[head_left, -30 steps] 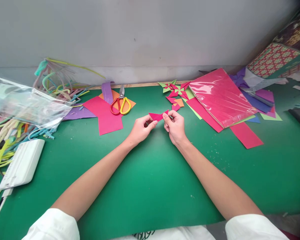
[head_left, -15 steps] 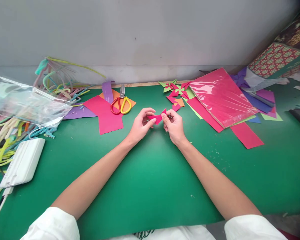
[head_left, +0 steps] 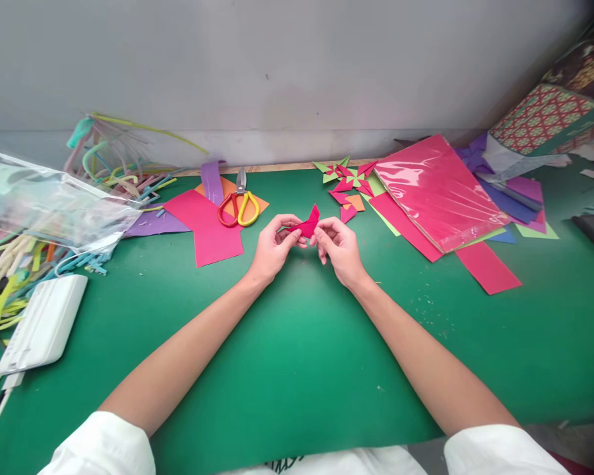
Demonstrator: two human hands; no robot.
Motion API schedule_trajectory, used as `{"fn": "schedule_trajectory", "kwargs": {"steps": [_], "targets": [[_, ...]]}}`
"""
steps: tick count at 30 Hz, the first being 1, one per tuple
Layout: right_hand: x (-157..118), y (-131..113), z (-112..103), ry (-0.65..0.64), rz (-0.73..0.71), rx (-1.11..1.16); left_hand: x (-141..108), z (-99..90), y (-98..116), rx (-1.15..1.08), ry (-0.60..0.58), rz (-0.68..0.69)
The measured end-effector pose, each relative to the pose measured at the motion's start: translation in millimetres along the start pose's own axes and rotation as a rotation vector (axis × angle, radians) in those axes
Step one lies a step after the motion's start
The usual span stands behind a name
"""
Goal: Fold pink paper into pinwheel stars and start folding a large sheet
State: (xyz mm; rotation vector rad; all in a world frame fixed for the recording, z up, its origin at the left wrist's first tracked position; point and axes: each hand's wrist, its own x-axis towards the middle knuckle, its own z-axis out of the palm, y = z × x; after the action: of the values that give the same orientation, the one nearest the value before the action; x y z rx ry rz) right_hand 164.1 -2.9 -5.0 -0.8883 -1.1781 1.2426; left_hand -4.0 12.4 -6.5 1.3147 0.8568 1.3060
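Paper (head_left: 307, 228): red, folded; point has swung up and left since half a second ago; over the green table (head_left: 297, 356), between both hands.
Left hand (head_left: 271, 249): thumb and fingers pinching paper's left part.
Right hand (head_left: 340, 251): fingertips at paper's right edge; pinching or just touching, I can't tell.
Folded pieces (head_left: 343, 186): red-green cluster, beyond right hand.
Scissors (head_left: 241, 185): beyond left hand, partly over red sheet (head_left: 218, 241).
Pack (head_left: 435, 191): red, right of cluster.

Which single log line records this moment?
left hand: holds folded pinkish-red paper; right hand: at its right edge; metal scissors with red and yellow handles: lying untouched
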Motion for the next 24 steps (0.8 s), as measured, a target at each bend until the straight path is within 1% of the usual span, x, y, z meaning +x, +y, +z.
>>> {"fn": "schedule_trajectory", "kwargs": {"steps": [3,5,8,11,13,17,21,24], "targets": [[1,3,0,-0.011,0.01,-0.03,0,0.7,2,-0.026,-0.023,0.011],[2,3,-1,-0.023,-0.008,-0.06,-2,2.0,5,-0.04,-0.05,0.005],[2,4,-1,-0.036,-0.036,-0.102,-4,3.9,10,-0.07,-0.075,-0.035],[2,5,0,-0.022,-0.028,-0.098,-4,4.4,10,-0.099,-0.073,-0.07],[1,6,0,-0.022,-0.029,-0.099,-4,3.6,8,-0.058,-0.073,-0.074],[-1,5,-1,-0.039,-0.063,-0.153,-3,1.0,4,0.11,-0.059,-0.021],[-2,5,0,-0.001,-0.045,-0.162,-4,0.1,4,0.177,-0.06,-0.019],[-2,5,1,-0.004,-0.021,-0.132,-3,-1.0,3,0.19,0.004,-0.021]]}}
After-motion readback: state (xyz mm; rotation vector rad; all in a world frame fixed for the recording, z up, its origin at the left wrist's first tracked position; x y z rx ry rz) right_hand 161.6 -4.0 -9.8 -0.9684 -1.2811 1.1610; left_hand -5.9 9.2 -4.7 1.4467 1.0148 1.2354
